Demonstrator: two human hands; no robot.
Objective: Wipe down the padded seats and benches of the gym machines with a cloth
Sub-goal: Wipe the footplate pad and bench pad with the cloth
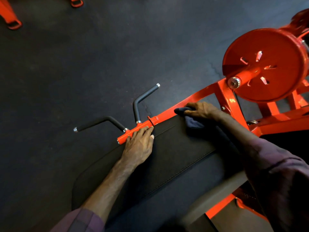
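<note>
- Pad (pixel 167 158), black with stitched seams, runs across the middle of the view, tilted from lower left up to the right; an orange bar (pixel 175 111) lies along its far edge.
- Cloth (pixel 192 123), dark blue, lies on the pad's far right part, right at the edge next to the bar.
- Right hand (pixel 200 110) lies over the cloth with fingers curled around its bunched upper end, holding it down on the pad; part of the cloth sticks out past the fingertips and below the palm.
- Left hand (pixel 138 146) rests flat, fingers straight and close together, gripping nothing; the fingertips lie on the bar's end sleeve (pixel 135 131), the palm on the pad's edge.
- Two black bent handles (pixel 142 101) with chrome tips stick out from the sleeve, away from the pad, over the dark floor (pixel 83 64).
- An orange disc (pixel 264 64) with slots sits on the frame at upper right, well apart from both hands.
- Purple sleeves (pixel 275 173) cover both upper forearms.
- Orange feet (pixel 14 25) of other machines stand at the upper left corner.
</note>
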